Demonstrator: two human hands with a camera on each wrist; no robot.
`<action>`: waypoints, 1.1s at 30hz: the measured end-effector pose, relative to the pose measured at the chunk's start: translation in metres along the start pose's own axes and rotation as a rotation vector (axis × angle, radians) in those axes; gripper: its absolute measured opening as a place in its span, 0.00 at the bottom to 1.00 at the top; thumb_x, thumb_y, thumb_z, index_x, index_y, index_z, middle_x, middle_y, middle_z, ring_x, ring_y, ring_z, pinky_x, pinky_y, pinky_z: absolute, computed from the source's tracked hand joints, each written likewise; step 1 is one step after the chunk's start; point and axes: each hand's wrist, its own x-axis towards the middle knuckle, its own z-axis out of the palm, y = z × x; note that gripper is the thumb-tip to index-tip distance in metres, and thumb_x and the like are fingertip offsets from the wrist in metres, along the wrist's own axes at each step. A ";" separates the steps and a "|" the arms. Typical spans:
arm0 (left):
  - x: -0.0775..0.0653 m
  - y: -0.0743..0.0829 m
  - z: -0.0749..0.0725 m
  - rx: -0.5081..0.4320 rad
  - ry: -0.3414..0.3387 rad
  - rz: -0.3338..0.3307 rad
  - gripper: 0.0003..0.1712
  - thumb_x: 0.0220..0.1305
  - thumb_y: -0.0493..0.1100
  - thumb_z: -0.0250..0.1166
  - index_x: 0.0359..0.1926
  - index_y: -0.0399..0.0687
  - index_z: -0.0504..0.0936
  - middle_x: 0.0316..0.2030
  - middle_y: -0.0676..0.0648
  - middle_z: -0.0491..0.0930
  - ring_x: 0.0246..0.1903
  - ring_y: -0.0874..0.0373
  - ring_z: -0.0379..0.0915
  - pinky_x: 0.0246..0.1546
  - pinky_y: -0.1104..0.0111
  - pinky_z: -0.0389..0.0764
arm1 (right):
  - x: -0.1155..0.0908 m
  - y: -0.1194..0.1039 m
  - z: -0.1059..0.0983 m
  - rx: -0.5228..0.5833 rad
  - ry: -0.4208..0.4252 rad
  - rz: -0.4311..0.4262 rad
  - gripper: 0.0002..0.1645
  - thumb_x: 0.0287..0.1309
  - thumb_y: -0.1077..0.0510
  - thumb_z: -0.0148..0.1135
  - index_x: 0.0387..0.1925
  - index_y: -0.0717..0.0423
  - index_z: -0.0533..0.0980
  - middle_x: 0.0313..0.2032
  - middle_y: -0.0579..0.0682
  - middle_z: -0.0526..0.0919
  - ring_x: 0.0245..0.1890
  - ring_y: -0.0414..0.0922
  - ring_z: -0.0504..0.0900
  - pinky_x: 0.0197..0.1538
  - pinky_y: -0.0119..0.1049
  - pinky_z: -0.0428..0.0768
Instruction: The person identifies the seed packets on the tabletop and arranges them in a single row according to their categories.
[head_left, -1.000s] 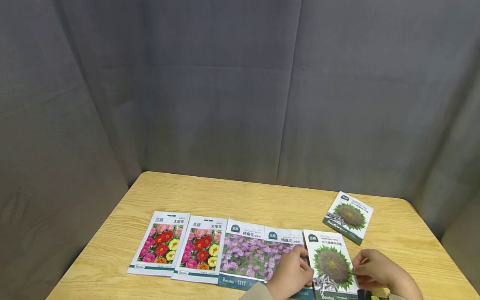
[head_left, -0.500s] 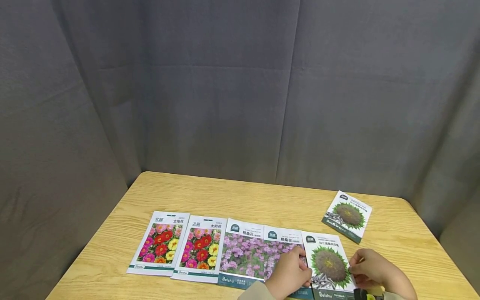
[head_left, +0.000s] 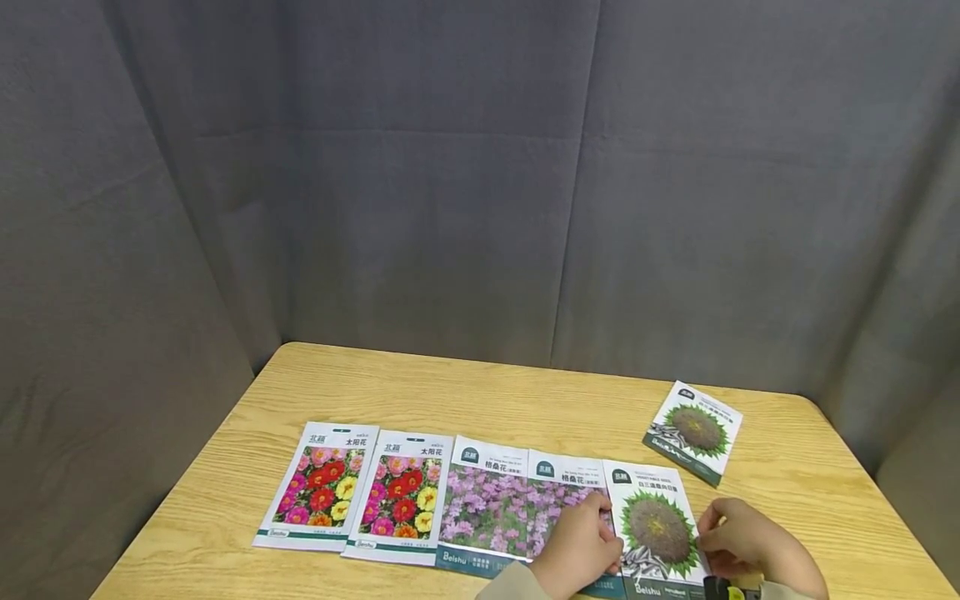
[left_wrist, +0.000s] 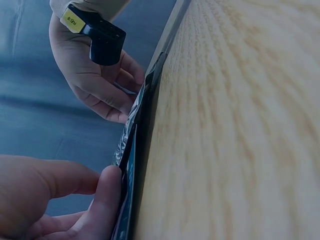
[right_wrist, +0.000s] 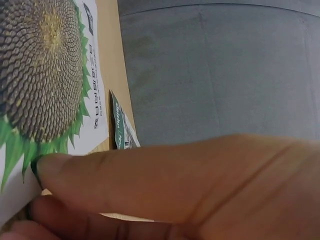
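Note:
A sunflower seed packet [head_left: 660, 529] lies at the right end of a row on the table. My right hand [head_left: 753, 542] pinches its right edge; in the right wrist view the thumb [right_wrist: 125, 175] lies at that edge, with curled fingers below. My left hand [head_left: 579, 542] is over the neighbouring purple-flower seed packet [head_left: 487, 512] copy, its curled fingers holding the sunflower packet's left edge. The left wrist view shows those fingers [left_wrist: 102, 205] against the packet edges. The left hand covers part of the second purple-flower packet [head_left: 566, 471].
Two red-and-yellow flower seed packets [head_left: 318, 483] [head_left: 401, 496] continue the row leftward. Another sunflower seed packet [head_left: 693, 429] lies askew at the back right of the wooden table [head_left: 450, 383]. Grey curtains [head_left: 435, 208] hang behind and beside it.
The sunflower packet has shifted slightly left, up against the purple-flower packet, and lies flatter. My right hand has moved left with it; the left hand has barely moved.

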 end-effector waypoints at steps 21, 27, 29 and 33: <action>0.005 0.002 -0.015 -0.172 -0.070 -0.089 0.22 0.66 0.31 0.64 0.61 0.32 0.75 0.25 0.52 0.81 0.19 0.62 0.77 0.22 0.72 0.81 | 0.002 0.000 -0.012 0.029 -0.039 -0.095 0.06 0.69 0.65 0.55 0.38 0.67 0.73 0.24 0.51 0.78 0.21 0.43 0.76 0.28 0.37 0.78; 0.012 0.014 -0.019 -0.175 -0.076 -0.064 0.15 0.67 0.33 0.62 0.54 0.40 0.80 0.27 0.54 0.79 0.19 0.62 0.76 0.21 0.71 0.79 | 0.006 0.008 -0.019 0.040 0.097 -0.097 0.13 0.70 0.63 0.57 0.45 0.73 0.71 0.27 0.52 0.76 0.24 0.45 0.74 0.29 0.39 0.75; 0.017 0.019 -0.020 -0.161 -0.079 -0.040 0.15 0.67 0.33 0.61 0.54 0.40 0.80 0.30 0.54 0.78 0.19 0.62 0.76 0.21 0.71 0.79 | 0.008 0.012 -0.022 0.031 0.152 -0.087 0.18 0.70 0.61 0.57 0.49 0.75 0.69 0.30 0.54 0.77 0.25 0.46 0.76 0.30 0.40 0.78; 0.031 0.029 -0.022 -0.110 -0.077 -0.008 0.17 0.67 0.35 0.61 0.56 0.40 0.79 0.38 0.53 0.75 0.24 0.64 0.76 0.25 0.72 0.79 | 0.013 0.018 -0.025 0.072 0.228 -0.084 0.28 0.72 0.58 0.56 0.58 0.81 0.62 0.40 0.68 0.77 0.28 0.46 0.77 0.32 0.40 0.81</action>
